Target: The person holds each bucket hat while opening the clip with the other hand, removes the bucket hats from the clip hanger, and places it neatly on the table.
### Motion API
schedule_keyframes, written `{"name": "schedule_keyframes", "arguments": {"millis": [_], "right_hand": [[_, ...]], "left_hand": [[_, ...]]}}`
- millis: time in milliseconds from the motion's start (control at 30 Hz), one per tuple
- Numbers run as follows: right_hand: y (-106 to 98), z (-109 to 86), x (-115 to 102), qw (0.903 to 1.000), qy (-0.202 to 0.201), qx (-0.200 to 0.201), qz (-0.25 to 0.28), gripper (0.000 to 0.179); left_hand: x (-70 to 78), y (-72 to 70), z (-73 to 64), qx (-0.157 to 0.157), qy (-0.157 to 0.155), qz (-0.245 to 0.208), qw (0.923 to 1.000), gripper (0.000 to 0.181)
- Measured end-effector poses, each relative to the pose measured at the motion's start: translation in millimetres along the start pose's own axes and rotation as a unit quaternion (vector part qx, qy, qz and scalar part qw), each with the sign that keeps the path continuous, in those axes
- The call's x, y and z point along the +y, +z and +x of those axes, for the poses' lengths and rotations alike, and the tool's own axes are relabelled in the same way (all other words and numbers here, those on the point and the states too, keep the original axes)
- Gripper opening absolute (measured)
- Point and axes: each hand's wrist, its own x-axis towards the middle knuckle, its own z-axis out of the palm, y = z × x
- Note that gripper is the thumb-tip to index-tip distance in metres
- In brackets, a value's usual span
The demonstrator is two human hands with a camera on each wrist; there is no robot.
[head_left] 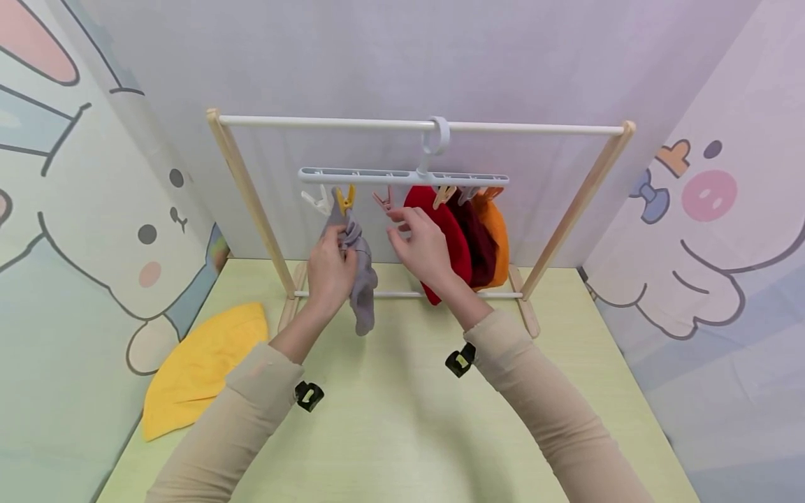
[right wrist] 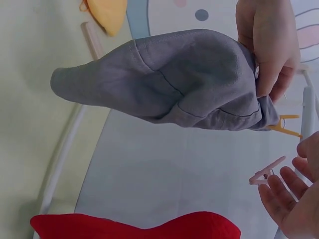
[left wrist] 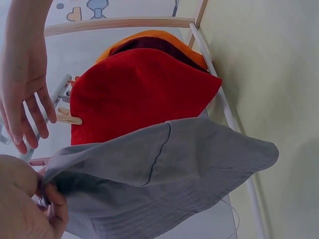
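**A screened-off, staged booth**

Pale hangings (head_left: 352,63) close in the left, far and right sides of a light bench (head_left: 390,419). A cartoon rabbit (head_left: 119,223) covers the left side, a pink-snouted figure (head_left: 709,195) the right. On the bench stands a drying rack (head_left: 327,123) with hats (head_left: 363,293) pegged along its hanger (head_left: 377,179). Whether a home or a studio surrounds it cannot be told.
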Motion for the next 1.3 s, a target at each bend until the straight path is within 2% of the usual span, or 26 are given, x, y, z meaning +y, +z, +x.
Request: {"name": "schedule_keyframes", "arguments": {"millis": [400,667,967,1300], "right_hand": [[2,10.7,-11,0.9994,-0.005,-0.034,0.003,0.033],[4,17.7,-18,0.9982,-0.007,-0.06,0.004,0.038],[10,23.3,-22,0.9962,0.022,-0.084,-0.008,0.04],[12,24.1,-26,0.9955,0.042,-0.082,-0.02,0.043]], "left_hand": [[-0.1,-5.0,-5.8,-0.016,0.003,-0.02,0.9997,0.036],[-0.2,-6.5,-8.9,-0.027,0.035,-0.011,0.999,0.035],[-2.4,-8.1,-9.4,-0.043,0.054,-0.012,0.9975,0.034],[-5.4,-11.6,-9.0,-0.079,0.055,-0.017,0.9952,0.036]]}}
